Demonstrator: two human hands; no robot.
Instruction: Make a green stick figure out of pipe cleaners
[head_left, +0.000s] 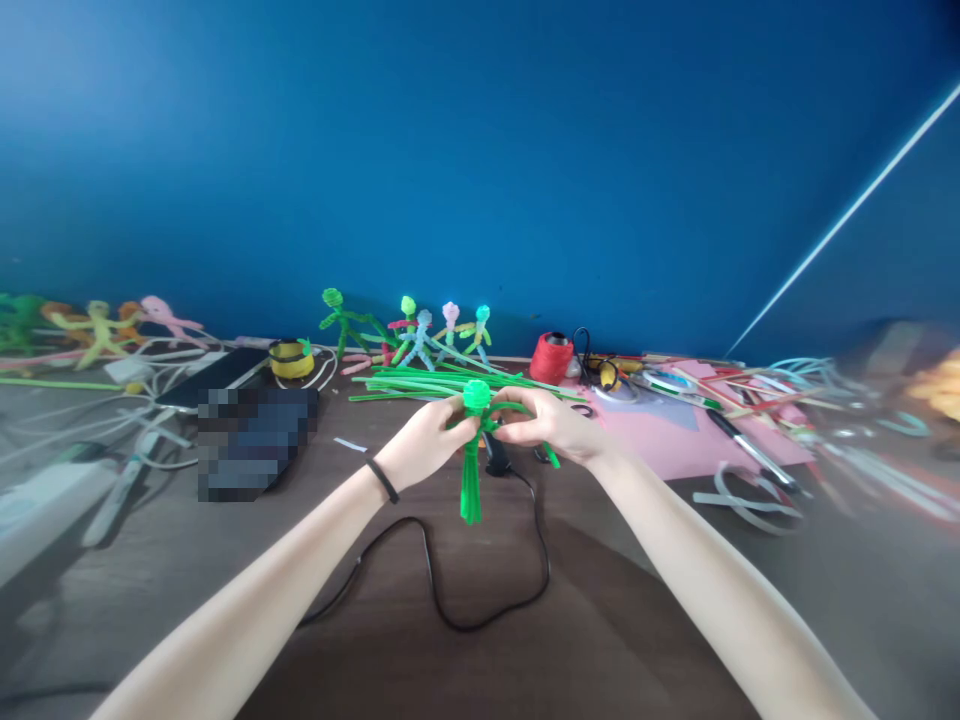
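A bright green pipe-cleaner figure [471, 480] hangs upright between my hands, with a coiled round head on top and a bundle of straight stems below. My left hand [431, 435] pinches it just under the head from the left. On the other side, my right hand [540, 422] has thumb and fingers closed on a green pipe cleaner [553, 455] that comes off the figure and loops past the fingers. Behind the hands lies a pile of loose green pipe cleaners [397, 382]. Part of the figure's middle is hidden by my fingers.
Finished pipe-cleaner figures [424, 335] stand along the blue wall. Yellow tape [291, 358] and a dark pixelated object [259, 445] are at left. A red thread spool [552, 358], pink paper [645, 440] and a marker [750, 448] lie at right. A black cable [457, 627] curves across the table.
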